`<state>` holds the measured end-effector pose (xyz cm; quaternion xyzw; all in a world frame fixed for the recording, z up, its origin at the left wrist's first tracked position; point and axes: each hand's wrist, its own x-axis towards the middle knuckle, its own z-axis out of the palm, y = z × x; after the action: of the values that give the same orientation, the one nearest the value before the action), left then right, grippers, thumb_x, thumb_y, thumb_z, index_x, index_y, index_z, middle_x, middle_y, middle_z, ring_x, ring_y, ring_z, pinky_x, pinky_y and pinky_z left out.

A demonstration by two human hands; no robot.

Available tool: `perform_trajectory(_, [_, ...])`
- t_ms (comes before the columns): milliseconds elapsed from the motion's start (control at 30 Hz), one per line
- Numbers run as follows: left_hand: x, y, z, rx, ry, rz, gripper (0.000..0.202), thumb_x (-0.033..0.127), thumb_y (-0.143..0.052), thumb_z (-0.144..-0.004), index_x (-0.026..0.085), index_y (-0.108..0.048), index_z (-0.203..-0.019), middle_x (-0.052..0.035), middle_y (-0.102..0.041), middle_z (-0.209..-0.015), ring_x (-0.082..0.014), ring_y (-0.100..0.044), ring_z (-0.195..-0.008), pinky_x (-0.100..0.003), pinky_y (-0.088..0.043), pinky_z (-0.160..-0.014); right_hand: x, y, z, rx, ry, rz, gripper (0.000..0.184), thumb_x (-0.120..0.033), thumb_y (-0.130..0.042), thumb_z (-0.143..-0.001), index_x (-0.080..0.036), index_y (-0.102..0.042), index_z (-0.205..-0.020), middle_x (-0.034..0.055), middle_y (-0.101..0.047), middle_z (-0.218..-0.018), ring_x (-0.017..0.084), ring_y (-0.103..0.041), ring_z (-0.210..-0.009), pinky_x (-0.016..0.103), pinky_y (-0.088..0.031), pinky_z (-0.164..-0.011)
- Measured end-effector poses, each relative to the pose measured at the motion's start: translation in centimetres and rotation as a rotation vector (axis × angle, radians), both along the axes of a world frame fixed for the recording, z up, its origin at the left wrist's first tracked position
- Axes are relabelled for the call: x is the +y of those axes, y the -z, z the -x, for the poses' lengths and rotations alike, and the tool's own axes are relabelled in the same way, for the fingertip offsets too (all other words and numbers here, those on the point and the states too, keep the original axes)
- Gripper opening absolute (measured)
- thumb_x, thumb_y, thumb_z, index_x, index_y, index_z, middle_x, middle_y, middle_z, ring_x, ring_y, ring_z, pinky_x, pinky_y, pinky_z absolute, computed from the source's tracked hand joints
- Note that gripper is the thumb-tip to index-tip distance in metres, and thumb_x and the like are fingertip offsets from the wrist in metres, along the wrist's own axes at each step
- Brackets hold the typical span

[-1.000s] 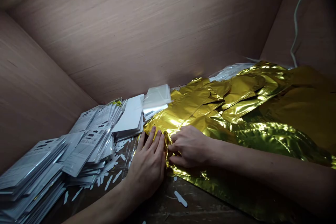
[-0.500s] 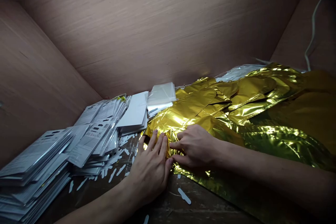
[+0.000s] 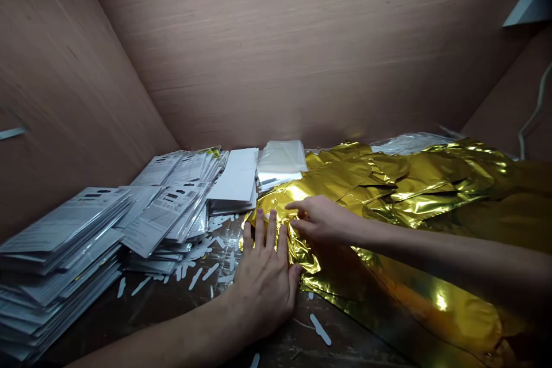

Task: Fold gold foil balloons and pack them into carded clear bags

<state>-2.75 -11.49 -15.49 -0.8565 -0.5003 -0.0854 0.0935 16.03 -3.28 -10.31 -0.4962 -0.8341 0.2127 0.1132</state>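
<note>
A crumpled sheet of shiny gold foil [image 3: 414,195] spreads over the right half of the dark table [image 3: 181,310]. My left hand [image 3: 265,276] lies flat with fingers stretched out, pressing the foil's near-left edge onto the table. My right hand [image 3: 321,219] rests on top of the foil just behind it, fingers together and pointing left, pushing down a fold at the same corner. Neither hand grips anything.
Slanted stacks of white printed packets [image 3: 86,230] fill the left side, with white cards [image 3: 237,181] and clear bags [image 3: 282,158] behind. Small white strips [image 3: 319,329] litter the table. Brown board walls [image 3: 280,40] close in the back and sides; a white cable [image 3: 535,115] hangs at right.
My right hand has slid up and back over the foil. My left hand stayed flat on the foil's edge. The camera has turned left and tipped down a little.
</note>
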Motion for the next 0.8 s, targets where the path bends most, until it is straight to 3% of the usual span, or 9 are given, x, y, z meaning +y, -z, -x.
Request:
perform_trajectory(100, [-0.1, 0.2, 0.0, -0.029, -0.02, -0.013, 0.072, 0.053, -0.039, -0.101, 0.005, -0.046, -0.153, -0.0246, -0.027, -0.167, -0.0517, -0.01, -0.155, -0.074, -0.013, -0.121, 1.2, -0.8, 1.9, -0.053, 0.082, 0.135, 0.053, -0.04, -0.074, -0.083, -0.011, -0.07, -0.127, 0.0146, -0.075, -0.106, 0.025, -0.067, -0.09, 0.031, -0.047, -0.071])
perform_trajectory(233, [-0.3, 0.3, 0.1, -0.077, -0.03, -0.019, 0.073, 0.054, -0.039, -0.1, 0.005, -0.048, -0.152, -0.0243, -0.025, -0.168, -0.0534, -0.01, -0.154, -0.076, -0.013, -0.12, 2.2, -1.3, 3.1, -0.086, 0.119, 0.241, 0.03, -0.034, -0.081, -0.072, -0.015, -0.078, -0.095, 0.008, -0.073, -0.081, 0.021, -0.063, -0.074, 0.028, -0.041, -0.057])
perform_trajectory(367, [-0.7, 0.4, -0.1, -0.132, -0.1, -0.018, 0.074, 0.057, -0.043, -0.097, 0.007, -0.05, -0.152, -0.0229, -0.029, -0.167, -0.0536, -0.011, -0.154, -0.075, -0.019, -0.117, 2.5, -1.5, 3.6, -0.058, 0.128, 0.335, 0.017, -0.028, -0.081, -0.068, -0.016, -0.074, -0.077, 0.0006, -0.064, -0.065, 0.015, -0.054, -0.063, 0.026, -0.036, -0.052])
perform_trajectory(467, [-1.1, 0.4, -0.3, -0.154, -0.14, -0.029, 0.072, 0.057, -0.045, -0.095, 0.009, -0.055, -0.149, -0.0202, -0.033, -0.166, -0.0523, -0.011, -0.155, -0.075, -0.019, -0.117, 2.4, -1.4, 4.0, -0.03, 0.13, 0.396, 0.019, -0.027, -0.079, -0.068, -0.016, -0.065, -0.063, -0.003, -0.054, -0.056, 0.012, -0.047, -0.056, 0.025, -0.031, -0.049])
perform_trajectory(633, [-1.1, 0.6, -0.2, -0.157, -0.146, -0.035, 0.076, 0.06, -0.041, -0.096, 0.009, -0.053, -0.15, -0.0182, -0.035, -0.166, -0.0505, -0.009, -0.156, -0.072, -0.012, -0.121, 2.2, -1.0, 4.4, 0.073, 0.149, 0.559, 0.018, -0.023, -0.072, -0.069, -0.016, -0.059, -0.058, -0.0036, -0.049, -0.053, 0.01, -0.044, -0.051, 0.023, -0.034, -0.046])
perform_trajectory(800, [-1.3, -0.1, 0.0, -0.099, -0.176, -0.119, 0.092, 0.07, -0.041, -0.094, -0.001, -0.048, -0.151, -0.0265, -0.036, -0.162, -0.0495, -0.013, -0.156, -0.069, -0.007, -0.124, 1.7, -0.9, 3.7, 0.229, 0.205, 0.58, 0.022, -0.018, -0.066, -0.066, -0.018, -0.049, -0.051, -0.0049, -0.041, -0.047, 0.009, -0.036, -0.046, 0.023, -0.028, -0.041])
